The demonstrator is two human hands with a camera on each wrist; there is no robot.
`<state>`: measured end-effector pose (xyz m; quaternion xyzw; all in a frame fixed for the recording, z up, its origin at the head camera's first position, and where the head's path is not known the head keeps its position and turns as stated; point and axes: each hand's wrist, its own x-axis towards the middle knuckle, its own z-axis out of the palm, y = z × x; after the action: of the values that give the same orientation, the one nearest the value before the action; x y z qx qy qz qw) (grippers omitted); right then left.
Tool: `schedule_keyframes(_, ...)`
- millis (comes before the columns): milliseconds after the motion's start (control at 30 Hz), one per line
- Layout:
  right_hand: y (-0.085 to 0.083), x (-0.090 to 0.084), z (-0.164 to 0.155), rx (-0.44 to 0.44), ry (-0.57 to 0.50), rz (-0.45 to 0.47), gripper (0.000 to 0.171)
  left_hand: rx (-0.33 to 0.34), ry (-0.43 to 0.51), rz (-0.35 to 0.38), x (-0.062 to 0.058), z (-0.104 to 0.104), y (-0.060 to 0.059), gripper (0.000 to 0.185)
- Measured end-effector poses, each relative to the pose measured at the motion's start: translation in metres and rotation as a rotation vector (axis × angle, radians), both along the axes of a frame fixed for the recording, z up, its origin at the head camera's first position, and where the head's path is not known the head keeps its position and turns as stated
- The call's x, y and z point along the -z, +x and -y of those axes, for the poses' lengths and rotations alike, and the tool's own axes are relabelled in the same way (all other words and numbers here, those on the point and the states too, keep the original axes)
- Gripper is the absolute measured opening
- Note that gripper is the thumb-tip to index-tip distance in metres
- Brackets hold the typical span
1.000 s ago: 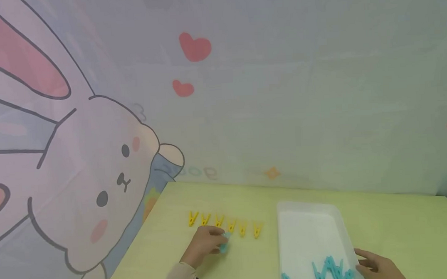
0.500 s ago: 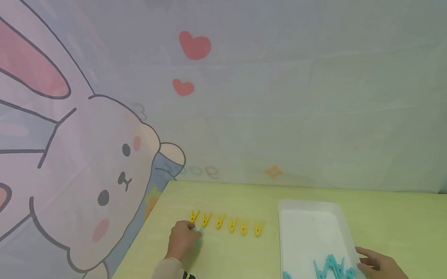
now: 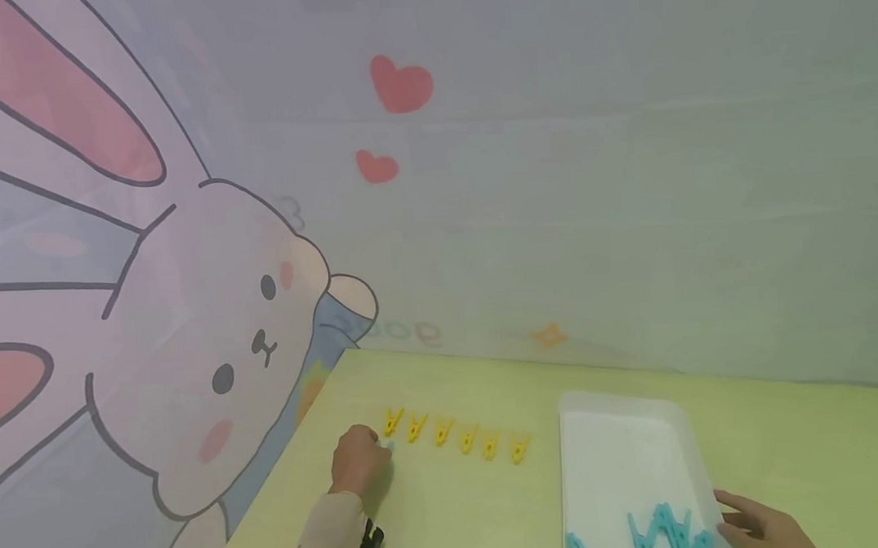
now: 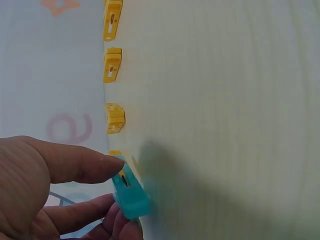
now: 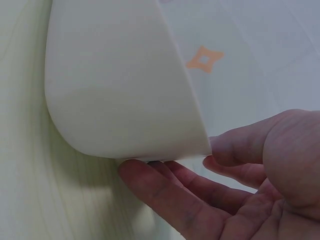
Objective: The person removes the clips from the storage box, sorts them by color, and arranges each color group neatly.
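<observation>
Currently my left hand (image 3: 359, 461) pinches a teal clip (image 4: 131, 195), thumb and fingers narrow around it, low and left of centre in the left wrist view; whether it touches the worktop (image 3: 479, 517) I can't tell. In the head view that hand is at lower left of centre, just beside the left end of a row of six yellow clips (image 3: 442, 433), which slopes down toward the middle of the frame. At lower right lies a white tray (image 3: 616, 446), with other teal clips (image 3: 663, 511) inside it along the bottom edge. My right hand (image 3: 766, 528), in the lower right corner, touches the tray's outer side, fingers relaxed; I can't tell whether the thumb hooks over the rim. Behind hangs a backdrop (image 3: 626, 176) with a rabbit (image 3: 228, 332) at left.
</observation>
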<state>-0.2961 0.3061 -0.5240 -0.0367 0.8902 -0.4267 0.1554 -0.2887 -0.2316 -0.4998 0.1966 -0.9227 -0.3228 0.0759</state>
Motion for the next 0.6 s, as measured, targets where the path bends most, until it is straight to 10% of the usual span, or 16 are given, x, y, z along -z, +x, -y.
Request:
schedule_keyframes(233, 0.007, 0.002, 0.0, 0.025, -0.014, -0.006, 0.059, -0.006, -0.038, 0.023, 0.004, 0.0, 0.001, 0.012)
schedule_keyframes(600, 0.015, -0.01, 0.005, 0.02, 0.05, -0.059, 0.052, 0.025, -0.031, 0.034, -0.003, -0.003, 0.007, 0.017)
